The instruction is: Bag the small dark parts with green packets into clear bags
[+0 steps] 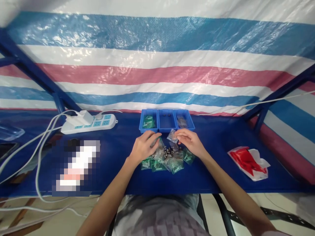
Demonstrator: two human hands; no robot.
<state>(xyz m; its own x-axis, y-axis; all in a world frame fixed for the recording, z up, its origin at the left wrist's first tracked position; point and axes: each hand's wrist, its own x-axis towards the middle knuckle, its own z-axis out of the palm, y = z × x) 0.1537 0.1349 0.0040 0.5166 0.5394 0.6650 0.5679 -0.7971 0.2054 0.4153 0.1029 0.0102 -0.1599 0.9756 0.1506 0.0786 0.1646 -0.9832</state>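
My right hand [189, 139] pinches a small clear plastic bag [172, 135] by its right side, just in front of the blue bins. My left hand [145, 146] curls over the left side of a pile of small bags [162, 154]. Its fingers are bent together, and what lies between them is hard to make out. Clear and green bags make up the pile, with small dark and metallic parts [169, 152] in the middle. Behind the hands stands a blue three-part bin [167, 128]: green bags on the left, a few small dark pieces in the centre, clear bags on the right.
A white power strip [104, 122] with plugs and cables lies at the left back of the blue table [110, 178]. Farther forward on that side is a blurred-out patch [76, 167]. A red and white plastic packet [249, 163] rests at the right. Striped sheeting hangs behind.
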